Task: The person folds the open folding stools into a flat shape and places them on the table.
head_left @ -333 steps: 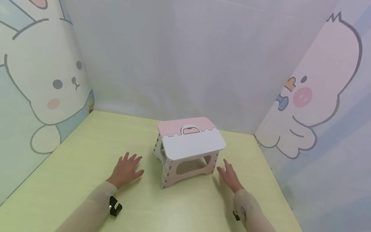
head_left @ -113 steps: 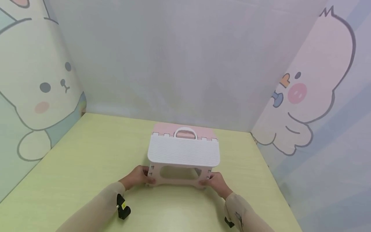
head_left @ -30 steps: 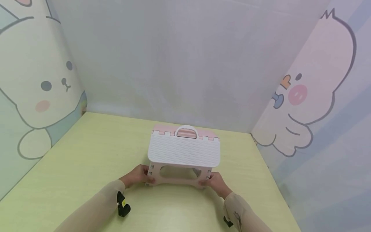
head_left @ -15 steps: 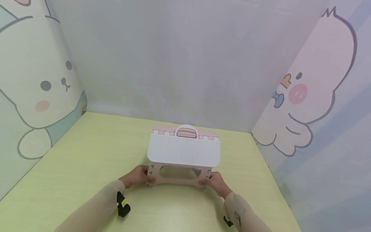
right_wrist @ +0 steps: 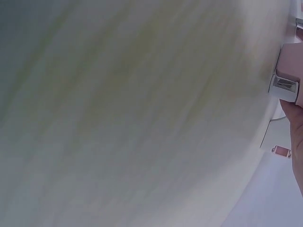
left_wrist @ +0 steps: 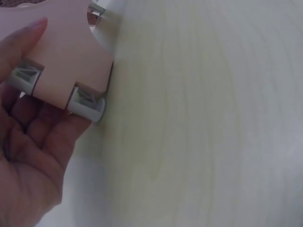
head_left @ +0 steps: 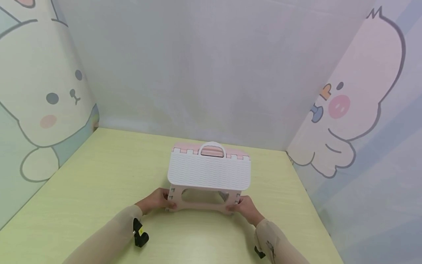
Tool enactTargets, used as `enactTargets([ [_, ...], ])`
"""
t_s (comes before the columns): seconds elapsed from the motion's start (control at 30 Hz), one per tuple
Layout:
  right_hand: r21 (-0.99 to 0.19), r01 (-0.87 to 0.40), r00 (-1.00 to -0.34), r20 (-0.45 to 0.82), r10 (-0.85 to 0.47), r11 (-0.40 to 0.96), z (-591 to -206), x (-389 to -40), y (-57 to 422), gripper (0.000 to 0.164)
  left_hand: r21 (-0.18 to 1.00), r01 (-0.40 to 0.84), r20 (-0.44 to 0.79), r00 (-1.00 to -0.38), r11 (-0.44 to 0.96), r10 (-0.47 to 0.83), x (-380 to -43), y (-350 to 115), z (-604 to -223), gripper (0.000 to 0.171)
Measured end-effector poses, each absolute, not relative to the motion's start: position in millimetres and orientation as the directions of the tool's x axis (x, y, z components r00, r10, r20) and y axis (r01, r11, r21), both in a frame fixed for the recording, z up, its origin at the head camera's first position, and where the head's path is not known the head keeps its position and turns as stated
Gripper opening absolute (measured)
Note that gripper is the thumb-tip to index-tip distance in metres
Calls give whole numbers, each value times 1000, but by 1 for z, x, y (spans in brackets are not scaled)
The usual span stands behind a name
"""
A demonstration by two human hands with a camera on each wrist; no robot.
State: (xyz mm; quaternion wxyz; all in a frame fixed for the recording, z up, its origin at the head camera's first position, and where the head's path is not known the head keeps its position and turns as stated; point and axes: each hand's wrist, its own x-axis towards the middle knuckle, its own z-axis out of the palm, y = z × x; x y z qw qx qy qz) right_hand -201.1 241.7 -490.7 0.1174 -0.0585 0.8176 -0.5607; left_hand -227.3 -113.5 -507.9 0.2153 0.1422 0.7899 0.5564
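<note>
A folding step stool (head_left: 209, 170) stands on the table, its white panel towards me and a pink panel (head_left: 237, 152) behind. A white arched handle (head_left: 212, 143) rises at the hinge line between the panels. My left hand (head_left: 156, 201) grips the lower left end of the stool's pale pink front leg (head_left: 201, 206), thumb on its face. In the left wrist view, the left fingers (left_wrist: 59, 135) curl behind the leg's hinge knuckles. At the lower right end, my right hand (head_left: 247, 209) grips the same leg. Mostly cut off in the right wrist view, the right hand (right_wrist: 296, 137) shows only partly.
The yellowish table (head_left: 125, 157) extends on both sides of the stool. A pale cloth wall (head_left: 197, 73) rises behind, with cartoon-printed walls at left and right. Black clips (head_left: 141, 234) sit on both beige sleeves.
Since the oldest frame, my hands have gone from lying open beside the stool to gripping its front leg, and the stool has turned square to me. Later, its pink panel narrowed and its handle rose slightly.
</note>
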Motion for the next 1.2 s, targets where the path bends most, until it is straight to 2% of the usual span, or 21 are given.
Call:
enactTargets([
  [0.3,-920,20,-974,-107,-201,392,-492,-198,240,32,945,-18,-171,-878,326,446,-225,-112,-512,39],
  [0.57,-922,28,-979,-102,-174,386,-492,-197,240,35,944,-11,-149,-907,329,395,-221,-109,-514,44],
  [0.83,-925,48,-976,-123,-179,376,-497,-200,242,29,952,23,-115,-898,306,426,-218,-110,-514,40],
  [1.07,-918,13,-970,-108,-217,398,-465,-186,232,31,954,20,-118,-893,300,434,-219,-111,-516,38],
  [1.2,-915,12,-971,-107,-214,404,-461,-185,229,33,945,27,-119,-899,326,422,-221,-111,-513,39],
])
